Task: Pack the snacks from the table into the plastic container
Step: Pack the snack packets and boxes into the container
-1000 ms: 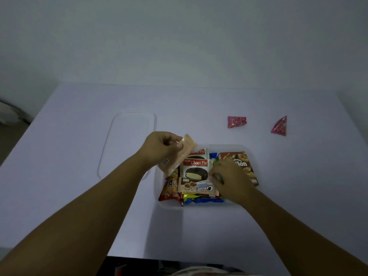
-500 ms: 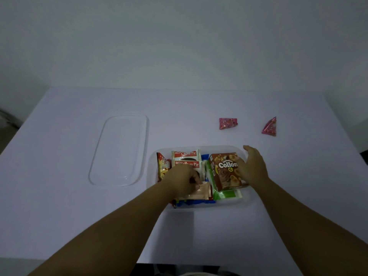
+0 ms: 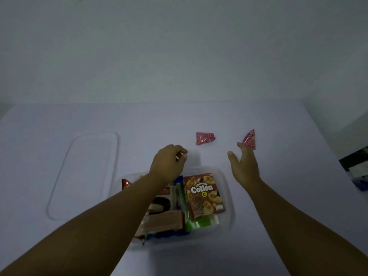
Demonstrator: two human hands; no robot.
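The clear plastic container (image 3: 228,198) sits near me, holding a brown Collon box (image 3: 205,196), a Choco Pie pack (image 3: 159,204), a beige wafer packet (image 3: 163,221), a green packet (image 3: 197,224) and other wrappers. Two pink triangular snack packets lie on the table beyond it, one in the middle (image 3: 205,138) and one to the right (image 3: 250,139). My left hand (image 3: 169,164) hovers past the container's far rim, fingers loosely curled, holding nothing I can see. My right hand (image 3: 244,166) is spread open, its fingertips at the right pink packet's lower edge.
The container's clear lid (image 3: 85,172) lies flat on the white table (image 3: 288,196) to the left. A dark object (image 3: 356,172) shows at the right edge, off the table. A pale wall rises behind the table.
Both hands have left the container and moved forward over the table. The left let go of the beige packet, which now lies inside. The right released the Collon box and reached the right pink packet.
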